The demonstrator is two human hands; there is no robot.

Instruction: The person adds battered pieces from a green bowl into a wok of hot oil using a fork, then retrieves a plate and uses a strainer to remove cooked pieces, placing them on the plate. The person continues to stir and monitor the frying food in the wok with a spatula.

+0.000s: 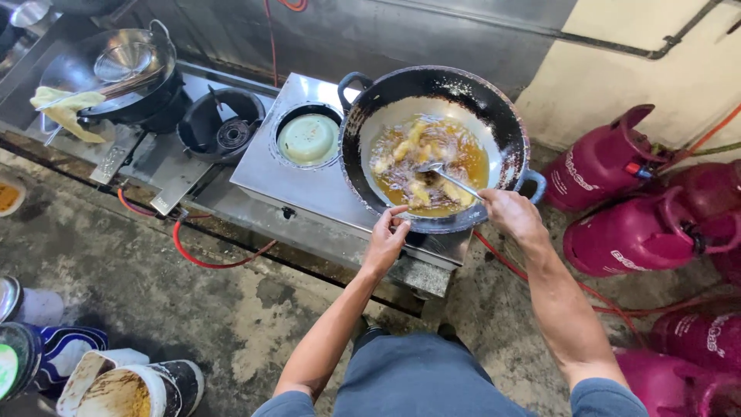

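Note:
A large black wok (494, 108) stands on a steel stove (270, 181), filled with bubbling golden oil and several pale yellow pieces of food (421, 158). My right hand (513, 216) grips the handle of a metal utensil (451, 177) whose end dips into the oil near the middle. My left hand (387, 235) rests at the wok's near rim, fingers pinched together; whether it holds anything is hidden.
A pale green lid (309, 139) covers the stove's left opening. Further left sit an open burner (224, 127) and a second wok (85, 73) with a ladle and a yellow cloth (65, 108). Pink gas cylinders (633, 232) crowd the right. Buckets (123, 386) stand at the lower left.

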